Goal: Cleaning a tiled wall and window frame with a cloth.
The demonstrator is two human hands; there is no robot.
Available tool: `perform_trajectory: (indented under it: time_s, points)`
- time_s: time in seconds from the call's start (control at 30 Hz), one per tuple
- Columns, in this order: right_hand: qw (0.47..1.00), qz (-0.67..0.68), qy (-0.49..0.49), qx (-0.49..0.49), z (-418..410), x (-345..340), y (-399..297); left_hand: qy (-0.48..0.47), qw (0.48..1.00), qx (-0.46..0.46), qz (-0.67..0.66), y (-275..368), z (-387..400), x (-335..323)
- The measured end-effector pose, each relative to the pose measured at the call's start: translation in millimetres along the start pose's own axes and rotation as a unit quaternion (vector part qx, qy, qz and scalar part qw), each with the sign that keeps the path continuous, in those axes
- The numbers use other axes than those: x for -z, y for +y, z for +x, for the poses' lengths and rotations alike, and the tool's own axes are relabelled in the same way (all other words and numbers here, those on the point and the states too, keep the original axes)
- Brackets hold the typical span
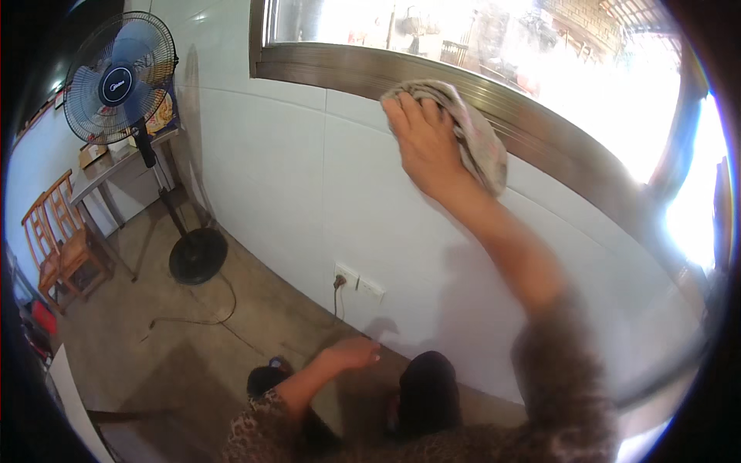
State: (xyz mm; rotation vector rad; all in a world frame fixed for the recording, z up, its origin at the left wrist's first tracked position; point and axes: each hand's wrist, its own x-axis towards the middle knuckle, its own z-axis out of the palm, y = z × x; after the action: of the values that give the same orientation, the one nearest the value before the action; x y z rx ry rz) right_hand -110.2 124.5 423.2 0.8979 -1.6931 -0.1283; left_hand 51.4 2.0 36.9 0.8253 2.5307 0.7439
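Observation:
My right hand is pressed over a folded, greyish cloth with faint pinkish patches. The cloth lies against the lower edge of a brown metal window frame, where the frame meets the pale wall panels. Part of the cloth hangs down past the right side of my wrist. Low in the view, above the floor and near my knees, my left hand hangs with the fingers loosely bent. Nothing shows in it, though its palm side is hidden.
A Midea pedestal fan stands at the left, its cord trailing over the floor. Behind it are a metal-legged table and a wooden chair. A plug sits in a wall socket. Bright window glass fills the top.

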Motion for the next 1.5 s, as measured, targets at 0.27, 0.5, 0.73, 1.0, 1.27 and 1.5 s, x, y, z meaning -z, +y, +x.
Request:
perform_trajectory:
  time_s: [0.27, 0.5, 0.73, 1.0, 1.27, 1.5]
  points:
    - [0.999, 0.010, -0.006, 0.048, 93.2, -76.3, -6.2, -0.208, 0.960, 0.036, 0.186, -34.5, 4.2, 36.1]
    - [0.999, 0.023, 0.020, 0.045, 128.8, -87.6, -16.0, 0.019, 0.999, 0.040, -0.016, -76.6, 40.4, 23.1]
    - [0.990, 0.011, -0.130, 0.044, 108.0, -6.3, 33.4, -0.057, 0.993, 0.108, -0.005, -96.6, 49.5, 17.0]
    - [0.992, -0.038, -0.120, 0.005, 23.4, 92.2, 69.0, -0.038, 0.997, 0.060, 0.004, -74.1, 52.4, 10.1]
    - [0.984, -0.158, -0.079, -0.017, -24.0, 158.3, 75.5, -0.035, 0.999, 0.027, 0.029, -73.2, 61.6, 3.2]
    - [0.971, -0.111, -0.211, 0.008, -26.7, 117.6, 62.5, 0.021, 0.999, -0.013, 0.030, -53.4, 68.1, -11.5]
